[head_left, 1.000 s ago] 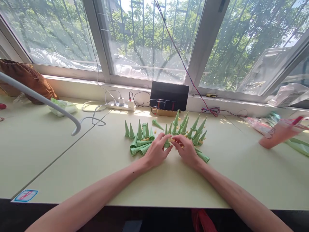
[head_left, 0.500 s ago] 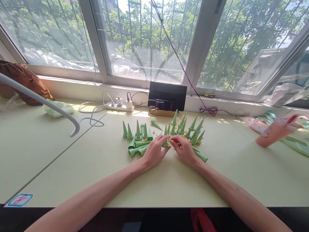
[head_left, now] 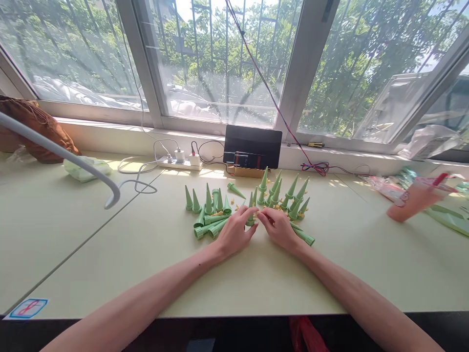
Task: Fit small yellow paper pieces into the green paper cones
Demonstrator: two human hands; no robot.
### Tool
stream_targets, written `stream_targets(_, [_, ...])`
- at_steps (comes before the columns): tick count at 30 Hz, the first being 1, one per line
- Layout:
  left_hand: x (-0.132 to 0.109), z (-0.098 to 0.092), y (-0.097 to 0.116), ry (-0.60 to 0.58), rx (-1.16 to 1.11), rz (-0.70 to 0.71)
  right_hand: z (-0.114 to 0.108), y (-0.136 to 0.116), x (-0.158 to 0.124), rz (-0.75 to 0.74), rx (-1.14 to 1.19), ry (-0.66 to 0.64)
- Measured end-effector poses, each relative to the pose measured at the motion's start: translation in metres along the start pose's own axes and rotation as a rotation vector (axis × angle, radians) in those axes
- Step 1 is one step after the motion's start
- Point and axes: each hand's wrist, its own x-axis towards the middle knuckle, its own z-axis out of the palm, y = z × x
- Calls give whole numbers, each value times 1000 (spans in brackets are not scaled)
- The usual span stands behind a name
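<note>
My left hand (head_left: 236,229) is curled around an upright green cone-shaped spike (head_left: 250,221), with thumb and fingers at its collar. Close beside it, my right hand (head_left: 279,227) is closed in a pinch; whatever sits between its fingertips is too small to make out. More green spikes stand upright behind the hands, such as a tall spike (head_left: 263,180) and a spike at the left (head_left: 188,199). Several others lie on their sides, among them a ridged spike (head_left: 205,230) left of my left hand and a spike (head_left: 305,236) beside my right wrist. Small yellow pieces (head_left: 232,201) are scattered between them.
At the back, a dark tablet (head_left: 252,144) leans near the window with a phone (head_left: 246,160) before it. A power strip (head_left: 179,162) and cables lie to its left. A pink drink cup (head_left: 417,199) tilts at right. A grey curved bar (head_left: 73,154) crosses the left side.
The view has shifted slightly. My right fingertips have drawn more tightly together, while my left hand keeps its place around the spike.
</note>
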Motion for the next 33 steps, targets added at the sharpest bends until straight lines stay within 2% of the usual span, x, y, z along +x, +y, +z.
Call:
stream_targets(6, [-1,1,0,-20,-13,-7,1,2,0,15,-3,-11])
stream_targets(12, [1,1,-1,9,-23,-26,-2,-2,0,51,18,-3])
stream_targets(18, [2,1,-2,20,-41,-54,-2,-5,0,5,67,3])
stream_targets(33, [2,2,-3,-8,-59,-59,0,1,1,37,13,19])
